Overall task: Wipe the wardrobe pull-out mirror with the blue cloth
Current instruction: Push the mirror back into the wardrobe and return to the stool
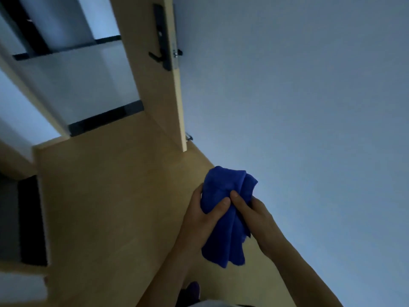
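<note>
I hold the crumpled soft blue cloth [224,233] above the pale wood floor [110,218], left hand [200,218] and right hand [254,214] each in a tight grip on it; I'd fold it flat first. Mirror unseen.

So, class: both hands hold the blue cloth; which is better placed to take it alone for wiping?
Probably left. The left hand wraps the bunched blue cloth, thumb across it; the right hand only pinches a fold.

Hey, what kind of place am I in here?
Probably a room in a home: a light wooden door with a black lever handle, wooden flooring and a plain pale wall.
</note>
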